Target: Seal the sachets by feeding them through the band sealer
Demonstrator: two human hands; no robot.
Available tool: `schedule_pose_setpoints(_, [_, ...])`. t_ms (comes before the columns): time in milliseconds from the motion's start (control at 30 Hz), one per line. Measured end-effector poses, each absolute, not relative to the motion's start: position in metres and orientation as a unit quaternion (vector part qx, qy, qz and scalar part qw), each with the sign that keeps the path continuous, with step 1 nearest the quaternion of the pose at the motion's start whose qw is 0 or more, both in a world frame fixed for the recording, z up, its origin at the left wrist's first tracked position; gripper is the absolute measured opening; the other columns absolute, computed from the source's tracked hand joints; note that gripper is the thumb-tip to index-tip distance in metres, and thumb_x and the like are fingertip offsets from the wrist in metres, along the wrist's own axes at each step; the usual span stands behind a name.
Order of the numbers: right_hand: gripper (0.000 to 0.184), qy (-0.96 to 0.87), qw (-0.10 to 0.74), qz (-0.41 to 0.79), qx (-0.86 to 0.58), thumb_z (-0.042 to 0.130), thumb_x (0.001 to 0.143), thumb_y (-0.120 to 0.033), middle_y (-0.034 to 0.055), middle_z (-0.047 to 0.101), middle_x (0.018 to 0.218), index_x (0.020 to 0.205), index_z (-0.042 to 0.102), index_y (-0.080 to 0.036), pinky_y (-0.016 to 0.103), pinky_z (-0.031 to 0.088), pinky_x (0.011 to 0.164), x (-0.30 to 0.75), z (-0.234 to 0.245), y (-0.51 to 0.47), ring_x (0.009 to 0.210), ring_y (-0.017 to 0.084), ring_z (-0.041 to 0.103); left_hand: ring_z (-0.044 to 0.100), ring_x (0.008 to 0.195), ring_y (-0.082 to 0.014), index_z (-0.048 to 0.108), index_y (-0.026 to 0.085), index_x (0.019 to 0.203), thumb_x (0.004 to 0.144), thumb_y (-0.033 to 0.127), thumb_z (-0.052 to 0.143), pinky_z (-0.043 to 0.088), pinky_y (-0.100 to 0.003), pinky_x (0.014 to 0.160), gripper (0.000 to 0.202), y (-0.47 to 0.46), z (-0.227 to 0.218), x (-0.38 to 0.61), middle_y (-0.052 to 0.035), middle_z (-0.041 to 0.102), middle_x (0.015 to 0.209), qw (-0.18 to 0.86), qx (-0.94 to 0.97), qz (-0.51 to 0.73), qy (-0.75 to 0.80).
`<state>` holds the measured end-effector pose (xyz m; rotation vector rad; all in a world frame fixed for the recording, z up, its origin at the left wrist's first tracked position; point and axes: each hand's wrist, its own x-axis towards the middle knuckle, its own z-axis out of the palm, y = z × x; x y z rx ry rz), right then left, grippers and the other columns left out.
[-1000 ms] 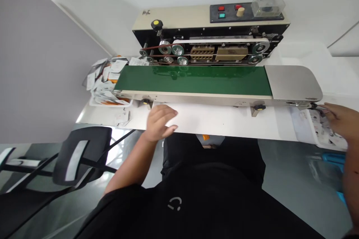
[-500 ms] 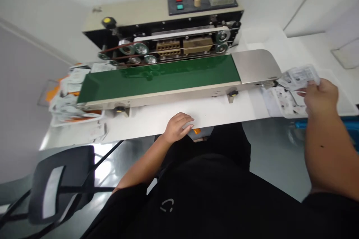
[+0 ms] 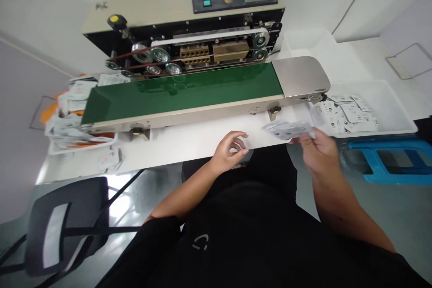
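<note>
My right hand (image 3: 319,150) is closed on a small stack of white printed packets (image 3: 286,129), held just over the front edge of the white table (image 3: 189,144). My left hand (image 3: 229,148) hovers at the table edge with its fingers loosely spread and nothing in it, a short way left of the packets. Behind both hands runs the band sealer (image 3: 189,40) with its green conveyor belt (image 3: 182,92), which carries nothing. A white tray (image 3: 388,99) at the right holds several more packets.
A heap of white and orange packets (image 3: 72,112) lies in a tray past the belt's left end. A blue stool (image 3: 388,159) stands under the right tray. A black chair (image 3: 64,225) is at the lower left. A second white bin (image 3: 303,40) sits behind the sealer's right end.
My right hand has lifted a stack of packets out of the right tray and carried it left to the table's front edge. My left hand has risen slightly and spread its fingers.
</note>
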<state>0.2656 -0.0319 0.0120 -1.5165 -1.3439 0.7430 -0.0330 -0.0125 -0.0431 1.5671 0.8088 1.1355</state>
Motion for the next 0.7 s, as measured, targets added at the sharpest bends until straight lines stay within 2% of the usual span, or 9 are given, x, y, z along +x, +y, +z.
schedule_pose_setpoints(67, [0.03, -0.603, 0.417, 0.366, -0.574, 0.066, 0.103, -0.048, 0.0058, 0.077, 0.091, 0.098, 0.078, -0.02, 0.034, 0.06, 0.084, 0.249, 0.004, -0.036, 0.085, 0.021, 0.074, 0.073, 0.096, -0.0171, 0.053, 0.026, 0.148, 0.092, 0.045, 0.082, 0.061, -0.025, 0.073, 0.066, -0.016, -0.038, -0.024, -0.0169, 0.062, 0.144, 0.556, 0.604, 0.473, 0.32])
schedule_pose_setpoints(133, [0.03, -0.633, 0.386, 0.392, -0.544, 0.065, 0.104, -0.049, 0.0055, 0.077, 0.092, 0.105, 0.079, -0.023, 0.034, 0.06, 0.083, 0.238, -0.007, -0.037, 0.086, 0.021, 0.074, 0.072, 0.088, -0.0151, 0.055, 0.025, 0.147, 0.089, 0.048, 0.085, 0.059, -0.024, 0.069, 0.07, -0.02, -0.035, -0.019, -0.0164, 0.065, 0.141, 0.581, 0.578, 0.472, 0.326])
schedule_pose_setpoints(233, [0.031, -0.644, 0.358, 0.408, -0.539, 0.065, 0.103, -0.05, 0.0051, 0.077, 0.091, 0.111, 0.08, -0.024, 0.033, 0.06, 0.081, 0.225, -0.025, -0.032, 0.085, 0.022, 0.075, 0.066, 0.069, -0.0102, 0.071, 0.016, 0.126, 0.091, 0.05, 0.082, 0.053, -0.022, 0.063, 0.05, -0.026, -0.034, -0.018, -0.0101, 0.076, 0.109, 0.571, 0.56, 0.473, 0.37])
schedule_pose_setpoints(300, [0.031, -0.639, 0.348, 0.422, -0.541, 0.067, 0.102, -0.051, 0.0051, 0.077, 0.092, 0.112, 0.08, -0.024, 0.034, 0.061, 0.082, 0.217, -0.035, -0.028, 0.086, 0.022, 0.074, 0.062, 0.061, -0.009, 0.076, 0.013, 0.114, 0.094, 0.052, 0.078, 0.051, -0.022, 0.06, 0.044, -0.029, -0.037, -0.021, -0.005, 0.074, 0.086, 0.557, 0.549, 0.484, 0.393])
schedule_pose_setpoints(333, [0.031, -0.633, 0.347, 0.432, -0.541, 0.067, 0.102, -0.051, 0.0053, 0.077, 0.093, 0.112, 0.08, -0.024, 0.035, 0.061, 0.082, 0.213, -0.039, -0.026, 0.086, 0.022, 0.074, 0.062, 0.059, -0.009, 0.077, 0.013, 0.111, 0.095, 0.053, 0.077, 0.051, -0.022, 0.06, 0.043, -0.03, -0.039, -0.023, -0.0037, 0.072, 0.081, 0.55, 0.544, 0.492, 0.4])
schedule_pose_setpoints(400, [0.032, -0.614, 0.357, 0.453, -0.538, 0.07, 0.1, -0.051, 0.0057, 0.077, 0.098, 0.114, 0.079, -0.024, 0.036, 0.061, 0.084, 0.201, -0.043, -0.024, 0.088, 0.022, 0.074, 0.064, 0.059, -0.0094, 0.078, 0.013, 0.11, 0.096, 0.053, 0.075, 0.053, -0.022, 0.06, 0.043, -0.032, -0.042, -0.028, -0.0045, 0.074, 0.082, 0.527, 0.542, 0.511, 0.409])
schedule_pose_setpoints(533, [0.032, -0.52, 0.466, 0.482, -0.53, 0.08, 0.093, -0.046, 0.0043, 0.072, 0.116, 0.118, 0.073, -0.027, 0.029, 0.06, 0.08, 0.174, -0.039, -0.023, 0.096, 0.018, 0.071, 0.076, 0.077, -0.0152, 0.081, 0.016, 0.114, 0.1, 0.046, 0.071, 0.064, -0.028, 0.074, 0.035, -0.032, -0.049, -0.04, -0.0111, 0.081, 0.101, 0.407, 0.597, 0.544, 0.426])
schedule_pose_setpoints(633, [0.033, -0.4, 0.527, 0.554, -0.506, 0.086, 0.088, -0.044, -0.0004, 0.066, 0.101, 0.11, 0.068, -0.029, 0.023, 0.055, 0.064, 0.16, -0.037, -0.026, 0.081, 0.013, 0.068, 0.08, 0.104, -0.0207, 0.08, 0.018, 0.119, 0.105, 0.035, 0.064, 0.067, -0.035, 0.094, 0.027, -0.029, -0.057, -0.048, -0.0132, 0.082, 0.113, 0.286, 0.656, 0.558, 0.42])
schedule_pose_setpoints(700, [0.033, -0.339, 0.469, 0.664, -0.473, 0.083, 0.089, -0.051, -0.0002, 0.065, 0.089, 0.106, 0.068, -0.027, 0.022, 0.052, 0.058, 0.155, -0.039, -0.029, 0.074, 0.014, 0.067, 0.079, 0.113, -0.0204, 0.078, 0.019, 0.123, 0.108, 0.028, 0.06, 0.066, -0.036, 0.099, 0.026, -0.028, -0.065, -0.052, -0.0121, 0.082, 0.121, 0.22, 0.694, 0.554, 0.403])
